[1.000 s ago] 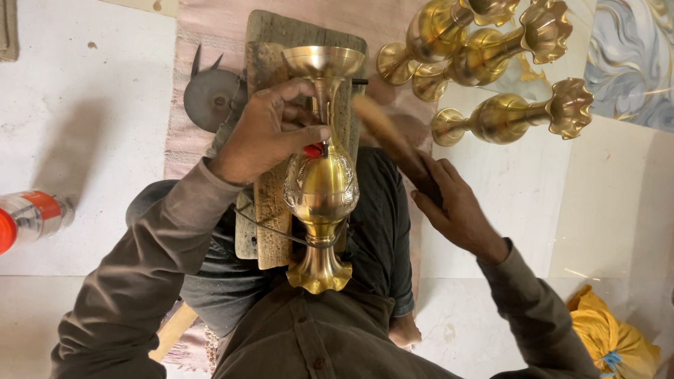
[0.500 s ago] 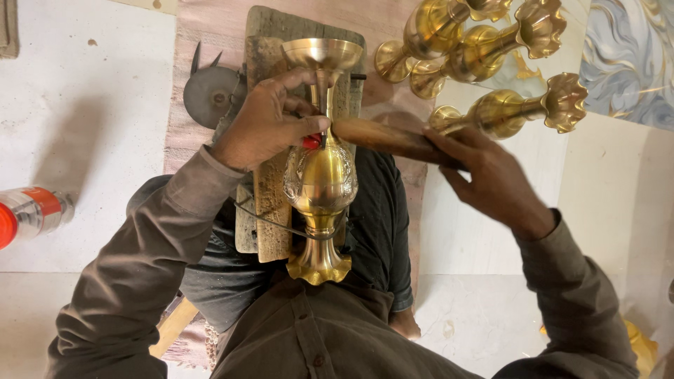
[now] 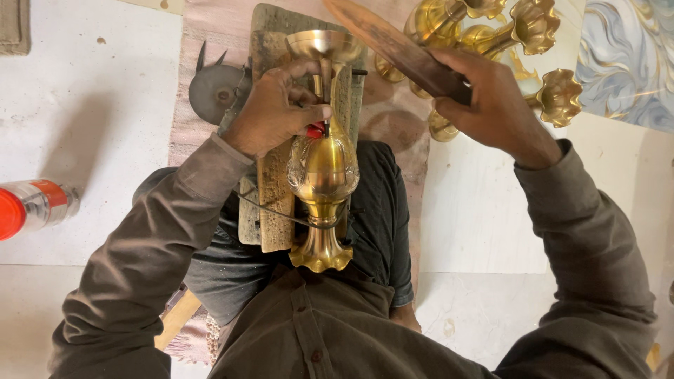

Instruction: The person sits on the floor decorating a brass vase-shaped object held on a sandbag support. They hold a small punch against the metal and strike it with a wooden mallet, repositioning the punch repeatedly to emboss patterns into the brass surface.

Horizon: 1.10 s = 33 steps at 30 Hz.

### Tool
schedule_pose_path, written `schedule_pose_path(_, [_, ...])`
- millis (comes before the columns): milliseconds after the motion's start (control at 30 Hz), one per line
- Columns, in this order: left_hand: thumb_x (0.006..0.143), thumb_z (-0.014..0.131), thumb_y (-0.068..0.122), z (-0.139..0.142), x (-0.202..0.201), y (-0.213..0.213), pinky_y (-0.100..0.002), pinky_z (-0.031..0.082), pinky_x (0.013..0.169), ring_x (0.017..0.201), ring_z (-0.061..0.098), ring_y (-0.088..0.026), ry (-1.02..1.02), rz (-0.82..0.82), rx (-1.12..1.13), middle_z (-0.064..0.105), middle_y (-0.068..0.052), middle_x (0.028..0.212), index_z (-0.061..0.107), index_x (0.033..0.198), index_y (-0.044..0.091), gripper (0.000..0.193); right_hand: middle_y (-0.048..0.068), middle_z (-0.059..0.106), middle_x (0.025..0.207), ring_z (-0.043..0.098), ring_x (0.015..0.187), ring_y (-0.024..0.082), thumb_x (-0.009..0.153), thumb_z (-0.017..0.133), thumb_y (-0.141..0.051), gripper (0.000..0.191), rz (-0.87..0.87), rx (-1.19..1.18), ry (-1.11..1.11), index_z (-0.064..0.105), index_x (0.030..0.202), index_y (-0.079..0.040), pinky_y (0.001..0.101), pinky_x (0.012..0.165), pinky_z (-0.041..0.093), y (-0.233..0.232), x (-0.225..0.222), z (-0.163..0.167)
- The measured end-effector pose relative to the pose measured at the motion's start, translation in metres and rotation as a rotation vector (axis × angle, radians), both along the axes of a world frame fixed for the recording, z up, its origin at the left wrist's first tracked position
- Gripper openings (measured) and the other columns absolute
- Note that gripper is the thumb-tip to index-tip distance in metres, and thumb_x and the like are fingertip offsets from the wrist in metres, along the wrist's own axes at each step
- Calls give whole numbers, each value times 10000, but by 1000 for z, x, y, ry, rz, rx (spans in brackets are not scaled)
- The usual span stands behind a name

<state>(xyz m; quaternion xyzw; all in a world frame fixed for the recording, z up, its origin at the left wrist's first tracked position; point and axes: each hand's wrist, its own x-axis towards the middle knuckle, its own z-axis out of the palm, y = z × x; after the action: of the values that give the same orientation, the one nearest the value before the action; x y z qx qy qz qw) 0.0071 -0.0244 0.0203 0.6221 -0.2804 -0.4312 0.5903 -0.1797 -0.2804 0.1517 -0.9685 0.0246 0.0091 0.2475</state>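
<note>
A can (image 3: 31, 209) with a red end lay at the far left on the pale floor (image 3: 91, 126), and a round metal blade (image 3: 214, 90) rested by the edge of a wooden board (image 3: 270, 140). The left hand (image 3: 274, 112) was curled over the neck of a brass vase (image 3: 323, 161) lying along that board across the lap, fingers pinching a thin metal tool with a red tip against it. To the right, raised above the vase and apart from it, the right hand (image 3: 495, 105) was closed tight around a dark wooden stick (image 3: 397, 49). Behind it lay more brass vases (image 3: 519, 35).
</note>
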Motion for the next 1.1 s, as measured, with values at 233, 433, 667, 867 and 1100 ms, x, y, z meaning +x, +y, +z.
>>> schedule_pose_path(233, [869,833,96,-7,4,-6,-285,699,770,1017,714,-213,-103,-33,-70,658,-168,1189,468,1470,-53,719,237,670,1291,729,1094,309,939,709,7,623,111,132,-39,501,1524,56,376,892,641,7,26,-14])
schedule_pose_path(433, [844,818,114,-3,7,-8,-274,677,755,870,769,-213,-19,-69,93,744,-186,1023,474,1483,3,735,208,672,1257,728,1088,310,929,688,46,605,120,73,52,548,1515,5,379,955,621,9,32,-6])
schedule_pose_path(667, [815,820,87,6,7,-12,-288,698,696,838,764,-188,18,-67,79,702,-110,965,483,1473,14,743,215,617,1319,686,1119,326,914,716,50,608,80,95,-3,536,1492,-1,374,960,598,8,29,-9])
schedule_pose_path(867, [835,823,85,6,10,-14,-285,687,694,823,763,-188,8,-112,43,717,-106,939,493,1473,1,724,181,658,1310,686,1126,302,921,736,29,625,69,27,-1,551,1515,-39,382,936,592,2,21,-15])
schedule_pose_path(1100, [832,829,87,5,12,-16,-310,689,692,805,775,-199,-7,-141,4,732,-128,929,437,1496,-37,780,150,674,1317,703,1165,273,897,726,67,646,37,45,-24,566,1509,-60,385,975,585,-9,11,-21])
